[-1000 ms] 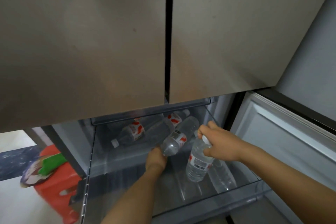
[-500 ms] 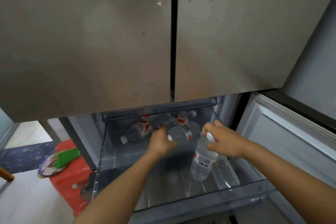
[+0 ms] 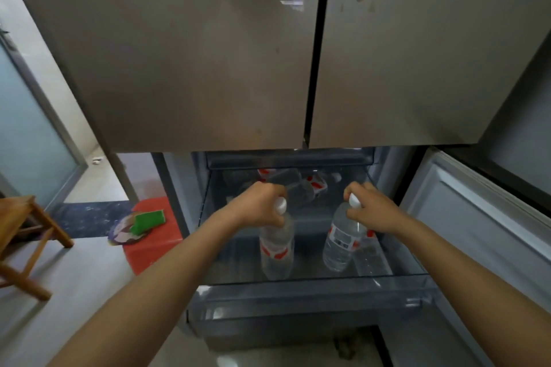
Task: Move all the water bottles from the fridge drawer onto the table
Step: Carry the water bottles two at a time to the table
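The clear fridge drawer (image 3: 313,292) stands pulled out below the closed upper doors. My left hand (image 3: 256,207) grips the neck of a water bottle (image 3: 275,250) with a white cap and red-white label, held upright over the drawer. My right hand (image 3: 372,208) grips the neck of a second water bottle (image 3: 341,243), also upright. Another bottle (image 3: 371,259) lies on the drawer floor at the right. More bottles (image 3: 310,183) lie at the back of the drawer, partly hidden by my hands.
The open lower fridge door (image 3: 477,232) stands at the right. On the left floor are a red plastic stool (image 3: 149,235) with a green sponge (image 3: 149,219) on a cloth, and a wooden stool (image 3: 24,241). A glass door (image 3: 29,140) is at far left.
My left hand took a lying bottle by its neck and raised it upright. My right hand kept its bottle and lifted it slightly. The camera pulled back and tilted down.
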The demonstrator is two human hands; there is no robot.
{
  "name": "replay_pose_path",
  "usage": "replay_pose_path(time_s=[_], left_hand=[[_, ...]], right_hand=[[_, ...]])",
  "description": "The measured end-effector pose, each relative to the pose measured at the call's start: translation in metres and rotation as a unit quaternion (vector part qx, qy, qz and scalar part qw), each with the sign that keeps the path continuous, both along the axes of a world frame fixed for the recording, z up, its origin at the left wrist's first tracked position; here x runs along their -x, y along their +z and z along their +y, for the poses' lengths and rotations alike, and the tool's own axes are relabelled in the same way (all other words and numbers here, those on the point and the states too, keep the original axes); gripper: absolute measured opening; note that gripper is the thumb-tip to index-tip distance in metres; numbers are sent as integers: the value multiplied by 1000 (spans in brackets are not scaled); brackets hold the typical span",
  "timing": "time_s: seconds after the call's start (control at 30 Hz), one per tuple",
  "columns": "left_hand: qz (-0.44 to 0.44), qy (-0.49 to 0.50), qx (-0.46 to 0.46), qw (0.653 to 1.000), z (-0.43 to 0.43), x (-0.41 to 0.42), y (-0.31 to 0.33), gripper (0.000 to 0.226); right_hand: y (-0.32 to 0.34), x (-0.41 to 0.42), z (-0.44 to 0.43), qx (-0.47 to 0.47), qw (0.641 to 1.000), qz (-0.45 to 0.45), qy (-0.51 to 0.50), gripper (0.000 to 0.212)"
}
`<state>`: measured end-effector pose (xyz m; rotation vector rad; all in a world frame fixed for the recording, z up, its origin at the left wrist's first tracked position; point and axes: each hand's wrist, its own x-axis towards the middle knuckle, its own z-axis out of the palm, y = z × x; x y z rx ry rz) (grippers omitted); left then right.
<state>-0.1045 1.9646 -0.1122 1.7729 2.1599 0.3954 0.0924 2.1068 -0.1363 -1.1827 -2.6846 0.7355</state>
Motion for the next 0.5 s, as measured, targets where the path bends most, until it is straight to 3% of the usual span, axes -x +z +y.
replay_pose_path(time_s=[0.1,0.23,0.37,0.5], left_hand=[[-81,12,-52,995,-6,-10,-16,33],[-173,82,-125,973,-14,-20,-38,38],[-250,148,-160,943,-20,-28,-59,46],[-279,166,-119,938,-24,-29,-83,79]], right_hand=[[-11,-4,-6,-1,997,70,-36,27],[-30,-13,-17,-26,982,165,-90,55],[-51,-21,-25,32,969,200,-142,79],[-64,-21,-23,86,966,202,-139,88]])
